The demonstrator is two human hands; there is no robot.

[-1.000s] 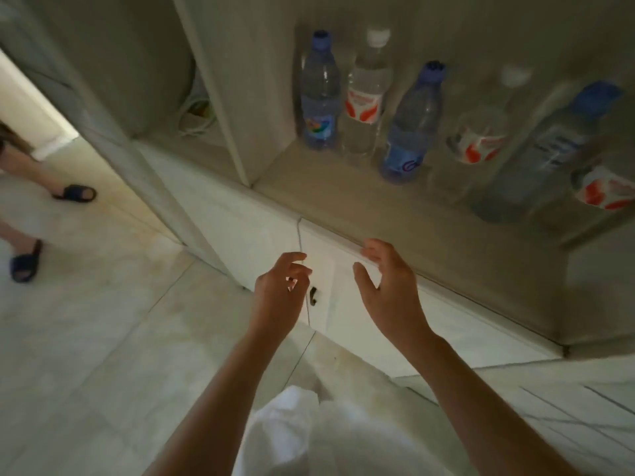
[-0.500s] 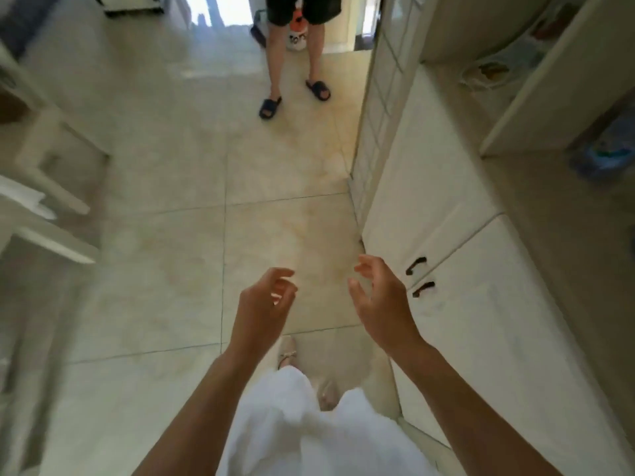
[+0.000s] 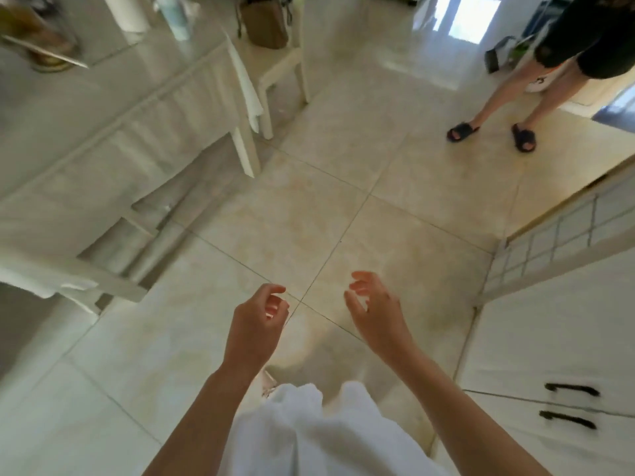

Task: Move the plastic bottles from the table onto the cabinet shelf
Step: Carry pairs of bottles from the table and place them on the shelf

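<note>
Fingers (image 3: 360,281) loosely curled, two hands empty

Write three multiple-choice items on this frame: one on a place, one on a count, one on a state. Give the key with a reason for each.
1. Where does the table lie in the view?
A. upper left
B. lower right
C. dead centre

2. How many dark handles show on the white cabinet doors at lower right?
A. none
B. two
C. five

3. What do the left hand and right hand hold?
A. a bottle each
B. one bottle together
C. nothing

Key:
1 A, the draped table fills the upper left, across the tiled floor from the cabinet.
2 B, one handle sits above another.
3 C, both hands hang over the floor with loosely curled fingers and nothing in them.
</note>
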